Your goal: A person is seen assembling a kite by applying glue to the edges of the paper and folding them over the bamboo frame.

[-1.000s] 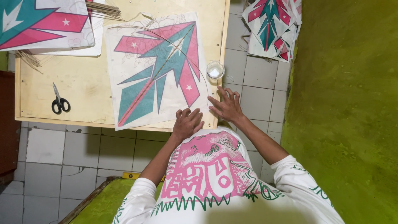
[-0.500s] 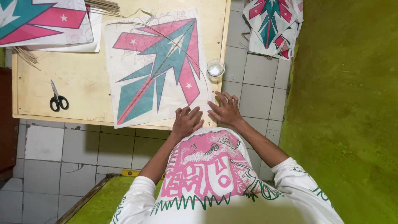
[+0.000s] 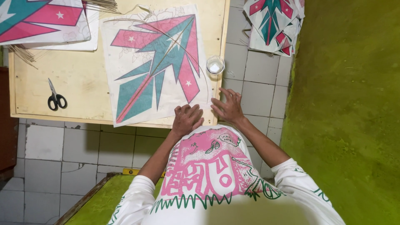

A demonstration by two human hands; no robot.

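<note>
- Pink and teal paper kite sheet (image 3: pixel 156 68), printed with an arrow-like figure and small white stars, lies flat on the pale wooden board (image 3: pixel 79 83); its near edge reaches the board's front edge.
- Thin bamboo sticks (image 3: pixel 175 41) lie across the sheet — one roughly along the printed arrow, one bowed in a curve toward the sheet's right side.
- Left hand (image 3: pixel 186 119) rests palm down on the near right corner of the sheet, fingers loosely curled and close together, gripping nothing.
- Right hand (image 3: pixel 227 107) lies just beside it, at the board's right corner, fingers spread flat with the tips on the sheet's corner edge; it holds nothing.
- Small clear cup (image 3: pixel 215 65) with white contents stands at the board's right edge, just beyond the right hand.
- Black-handled scissors (image 3: pixel 55 98) lie closed on the bare board, well apart to the left of the sheet.
- Second printed sheet (image 3: pixel 39 18) lies at the board's far left corner, over a bundle of sticks (image 3: pixel 21 54).
- Stack of finished kites (image 3: pixel 275 25) rests on the white tiled floor (image 3: pixel 254 89) — beside a green wall (image 3: pixel 350 104).
</note>
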